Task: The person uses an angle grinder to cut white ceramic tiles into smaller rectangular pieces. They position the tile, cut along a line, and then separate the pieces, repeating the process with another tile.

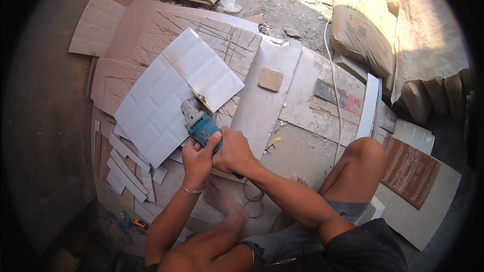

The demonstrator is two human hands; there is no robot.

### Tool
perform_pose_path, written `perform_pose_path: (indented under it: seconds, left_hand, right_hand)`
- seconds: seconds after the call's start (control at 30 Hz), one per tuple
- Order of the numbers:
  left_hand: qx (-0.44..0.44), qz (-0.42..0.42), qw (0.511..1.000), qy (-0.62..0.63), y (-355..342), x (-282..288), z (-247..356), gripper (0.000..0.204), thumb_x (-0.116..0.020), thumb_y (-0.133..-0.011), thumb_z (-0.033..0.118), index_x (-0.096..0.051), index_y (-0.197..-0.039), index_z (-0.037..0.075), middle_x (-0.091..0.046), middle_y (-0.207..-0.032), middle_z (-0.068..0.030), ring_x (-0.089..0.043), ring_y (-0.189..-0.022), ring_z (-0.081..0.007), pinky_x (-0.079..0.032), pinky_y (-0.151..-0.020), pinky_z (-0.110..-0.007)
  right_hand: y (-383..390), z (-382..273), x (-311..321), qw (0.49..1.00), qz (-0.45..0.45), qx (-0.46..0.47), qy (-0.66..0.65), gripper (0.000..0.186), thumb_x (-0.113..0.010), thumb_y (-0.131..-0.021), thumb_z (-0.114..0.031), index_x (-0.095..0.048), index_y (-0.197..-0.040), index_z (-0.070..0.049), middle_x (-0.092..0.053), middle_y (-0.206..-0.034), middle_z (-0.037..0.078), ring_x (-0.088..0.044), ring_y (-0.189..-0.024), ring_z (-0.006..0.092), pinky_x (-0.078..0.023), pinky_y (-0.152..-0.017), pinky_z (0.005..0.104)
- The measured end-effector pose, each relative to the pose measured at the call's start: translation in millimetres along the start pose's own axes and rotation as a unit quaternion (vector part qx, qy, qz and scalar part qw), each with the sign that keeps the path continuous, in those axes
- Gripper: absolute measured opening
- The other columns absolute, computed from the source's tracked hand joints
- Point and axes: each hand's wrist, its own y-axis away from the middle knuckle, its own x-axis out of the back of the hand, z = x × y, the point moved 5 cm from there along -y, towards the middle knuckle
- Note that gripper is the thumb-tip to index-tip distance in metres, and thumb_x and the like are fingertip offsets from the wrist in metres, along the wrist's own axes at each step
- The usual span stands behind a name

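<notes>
Both my hands grip a teal angle grinder (203, 128) with a silver head. My left hand (198, 152) closes round its body, thumb on top; my right hand (231, 148) is wrapped round its rear end. The blade edge meets a white tile (156, 111) along a straight line dividing it from another white piece (204, 68), with brownish marks along that line. Both pieces lie on scored, dusty boards (237, 45). Below the tile at the left are several narrow white offcuts (128, 163).
A pale cable (330, 55) runs down the right side, past stacked sacks (363, 27). A small beige square (270, 79), a brown tile (409, 171) and strips (364, 111) lie around me. A yellow tape measure (140, 225) is at lower left, beside a wall (55, 121). My bare feet rest near the grinder.
</notes>
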Motion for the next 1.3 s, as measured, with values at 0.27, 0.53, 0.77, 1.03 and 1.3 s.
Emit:
perform_pose_path:
  seconds: [0.27,0.53,0.77,1.03,1.3]
  left_hand:
    - [-0.004,-0.007,1.000,0.001,2,-1,-3,0.035,-0.081,-0.097,0.019,-0.062,-0.117,-0.002,-0.074,-0.108,-0.0069,-0.069,-0.093,-0.0096,-0.055,-0.084,-0.026]
    - [-0.001,0.001,1.000,-0.011,11,-5,0,0.035,-0.081,-0.097,0.017,-0.062,-0.119,-0.003,-0.074,-0.108,-0.0068,-0.069,-0.094,-0.0095,-0.055,-0.084,-0.025]
    - [0.003,-0.005,1.000,0.006,16,-5,-7,0.042,-0.083,-0.094,0.016,-0.059,-0.120,-0.007,-0.073,-0.109,-0.0101,-0.069,-0.096,-0.0120,-0.056,-0.086,-0.026]
    - [0.013,-0.012,1.000,0.015,19,-6,-10,0.047,-0.084,-0.093,0.013,-0.055,-0.122,-0.010,-0.071,-0.114,-0.0141,-0.070,-0.101,-0.0156,-0.058,-0.089,-0.029]
    - [0.010,-0.013,0.999,0.035,21,-8,-12,0.047,-0.083,-0.093,0.013,-0.055,-0.123,-0.009,-0.071,-0.113,-0.0135,-0.070,-0.099,-0.0153,-0.058,-0.088,-0.028]
  right_hand:
    - [2,2,0,1.000,0.004,0.009,-0.001,0.044,-0.077,-0.073,-0.018,-0.060,-0.101,0.011,-0.070,-0.092,0.035,-0.071,-0.092,0.0535,-0.059,-0.082,0.0540]
    - [11,5,2,1.000,0.003,0.016,-0.011,0.045,-0.078,-0.073,-0.018,-0.059,-0.101,0.011,-0.070,-0.092,0.036,-0.071,-0.091,0.0544,-0.059,-0.082,0.0547]
    - [20,6,6,1.000,0.002,0.013,-0.009,0.052,-0.082,-0.071,-0.026,-0.060,-0.102,0.009,-0.070,-0.090,0.035,-0.071,-0.090,0.0531,-0.058,-0.080,0.0539]
    - [22,13,3,1.000,0.007,0.017,-0.003,0.057,-0.085,-0.070,-0.032,-0.061,-0.101,0.010,-0.070,-0.087,0.034,-0.071,-0.089,0.0526,-0.058,-0.079,0.0533]
    - [22,17,1,1.000,0.012,0.014,0.007,0.057,-0.085,-0.070,-0.031,-0.061,-0.100,0.011,-0.071,-0.087,0.034,-0.071,-0.088,0.0524,-0.058,-0.079,0.0535]
